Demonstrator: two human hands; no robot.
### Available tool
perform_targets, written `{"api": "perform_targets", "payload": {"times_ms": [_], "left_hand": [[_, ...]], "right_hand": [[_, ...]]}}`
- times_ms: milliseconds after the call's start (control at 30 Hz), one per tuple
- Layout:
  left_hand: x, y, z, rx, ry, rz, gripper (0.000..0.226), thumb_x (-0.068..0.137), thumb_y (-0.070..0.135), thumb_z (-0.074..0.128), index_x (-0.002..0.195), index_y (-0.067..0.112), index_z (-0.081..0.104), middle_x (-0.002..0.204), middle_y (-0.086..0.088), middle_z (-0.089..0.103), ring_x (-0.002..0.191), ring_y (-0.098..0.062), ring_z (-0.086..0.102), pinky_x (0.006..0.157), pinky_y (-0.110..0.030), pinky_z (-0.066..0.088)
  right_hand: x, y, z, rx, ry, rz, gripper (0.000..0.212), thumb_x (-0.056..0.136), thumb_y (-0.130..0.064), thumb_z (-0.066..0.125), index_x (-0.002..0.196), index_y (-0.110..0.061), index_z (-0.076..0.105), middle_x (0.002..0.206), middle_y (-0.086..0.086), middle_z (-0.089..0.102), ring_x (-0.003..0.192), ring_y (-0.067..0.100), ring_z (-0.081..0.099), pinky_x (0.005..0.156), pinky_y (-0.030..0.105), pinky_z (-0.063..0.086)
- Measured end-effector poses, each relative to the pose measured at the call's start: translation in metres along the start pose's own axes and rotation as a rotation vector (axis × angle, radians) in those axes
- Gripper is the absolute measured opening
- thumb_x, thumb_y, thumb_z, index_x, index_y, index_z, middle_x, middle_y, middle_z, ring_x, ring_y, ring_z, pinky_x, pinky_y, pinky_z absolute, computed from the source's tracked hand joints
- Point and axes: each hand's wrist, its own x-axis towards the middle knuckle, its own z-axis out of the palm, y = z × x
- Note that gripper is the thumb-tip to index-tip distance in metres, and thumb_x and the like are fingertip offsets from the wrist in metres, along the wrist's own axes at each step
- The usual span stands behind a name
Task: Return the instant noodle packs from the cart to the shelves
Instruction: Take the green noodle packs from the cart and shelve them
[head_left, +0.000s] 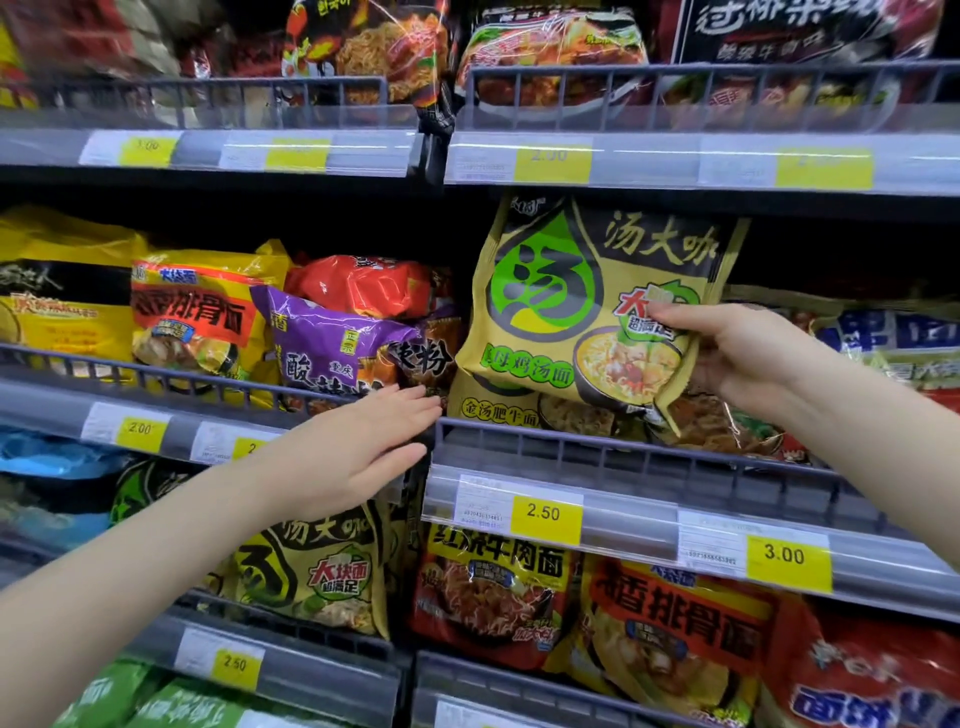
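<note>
The person stands close to the noodle shelves, both arms reaching in. The right hand (748, 358) holds a yellow-green noodle pack (587, 306) by its right edge, thumb across the front and fingers curled behind it, so the pack hangs upright above the middle shelf rail (623, 452), just over another yellow pack (498, 410) lying in that bay. The left hand (358, 447) is spread flat, fingers straight, its tips at the end of the left-hand rail near a purple pack (332, 343); it grips nothing.

I'd judge the held pack light and puffy: a crinkly plastic wrapper with air in it, likely several noodle blocks inside that would crack if squeezed or jammed. The film looks glossy, so a pinch at one edge may slide or let the pack swing. A safer hold would be a broad grip across the side seam, or a second hand under the bottom edge, while it goes in behind the rail. A matching pack (317, 577) sits on the shelf below, beneath the left forearm. The yellow price tags (543, 513) mark each slot. The cart is out of view.
</note>
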Motion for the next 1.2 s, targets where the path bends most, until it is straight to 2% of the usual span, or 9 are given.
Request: {"api": "perform_targets", "payload": {"times_ms": [233,333,533,767,900,967,1033,1100,1200], "left_hand": [[-0.001,0.008,-0.004,-0.01,-0.04,-0.036,0.063,0.092,0.054,0.016,0.147,0.024,0.019,0.144,0.022,0.005,0.124,0.021,-0.014,0.097,0.004,-0.015],[-0.001,0.007,-0.003,-0.027,-0.017,-0.02,0.07,0.09,0.063,0.011,0.147,0.023,0.021,0.145,0.021,0.008,0.126,0.021,-0.012,0.099,0.004,-0.013],[-0.001,0.008,-0.001,-0.057,-0.019,-0.041,0.054,0.096,0.046,0.02,0.146,0.026,0.019,0.143,0.024,0.007,0.117,0.032,-0.018,0.097,0.005,-0.014],[0.0,0.006,0.003,-0.081,0.022,-0.039,0.06,0.09,0.046,0.025,0.146,0.025,0.024,0.142,0.024,0.012,0.123,0.023,-0.011,0.098,0.005,-0.011],[-0.001,0.007,0.002,-0.083,0.032,-0.033,0.06,0.091,0.05,0.028,0.145,0.025,0.025,0.141,0.024,0.012,0.12,0.025,-0.013,0.095,0.007,-0.012],[-0.001,0.007,0.002,-0.08,0.031,-0.04,0.062,0.091,0.056,0.028,0.145,0.026,0.025,0.142,0.024,0.012,0.124,0.023,-0.009,0.095,0.007,-0.011],[-0.001,0.005,0.002,-0.078,0.024,-0.052,0.065,0.088,0.059,0.027,0.146,0.027,0.025,0.144,0.024,0.012,0.13,0.017,-0.003,0.098,0.005,-0.01],[0.0,0.004,0.002,-0.072,0.014,-0.056,0.07,0.084,0.062,0.023,0.146,0.029,0.024,0.146,0.023,0.013,0.135,0.011,0.0,0.102,0.0,-0.007],[0.001,0.003,0.002,-0.075,0.0,-0.062,0.076,0.08,0.065,0.018,0.146,0.029,0.025,0.148,0.021,0.014,0.138,0.007,0.003,0.108,-0.009,-0.002]], "right_hand": [[0.022,0.013,0.017,-0.113,0.012,0.026,0.026,0.072,-0.012,0.075,0.095,-0.007,0.063,0.066,0.0,0.074,0.06,0.012,0.071,0.059,0.03,0.06],[0.024,0.022,0.024,-0.166,0.029,0.032,0.031,0.071,-0.01,0.076,0.098,-0.006,0.062,0.081,0.005,0.073,0.071,0.017,0.071,0.065,0.031,0.059],[0.025,0.032,0.032,-0.236,-0.029,0.063,0.024,0.074,-0.008,0.074,0.095,-0.006,0.061,0.094,0.011,0.071,0.083,0.023,0.069,0.076,0.034,0.056],[0.027,0.033,0.031,-0.407,0.047,0.086,0.06,0.059,-0.019,0.083,0.11,0.0,0.057,0.098,0.015,0.071,0.088,0.03,0.069,0.087,0.044,0.055],[0.026,0.035,0.031,-0.58,0.081,0.058,0.085,0.044,-0.037,0.086,0.115,-0.002,0.054,0.097,0.014,0.07,0.088,0.032,0.068,0.085,0.046,0.055],[0.021,0.031,0.035,-0.647,0.108,0.041,0.074,0.054,-0.036,0.086,0.109,-0.001,0.051,0.098,0.014,0.067,0.09,0.032,0.065,0.085,0.046,0.054],[0.018,0.028,0.038,-0.785,0.152,0.01,0.052,0.069,-0.039,0.08,0.092,-0.003,0.05,0.085,0.012,0.06,0.078,0.026,0.06,0.069,0.037,0.053],[0.017,0.027,0.041,-1.008,0.195,-0.055,0.049,0.074,-0.045,0.074,0.071,-0.008,0.042,0.067,0.006,0.048,0.058,0.017,0.048,0.048,0.026,0.038],[0.016,0.033,0.043,-1.188,0.241,-0.275,0.049,0.076,-0.042,0.074,0.062,-0.011,0.039,0.062,0.003,0.041,0.052,0.011,0.039,0.042,0.023,0.027]]}}
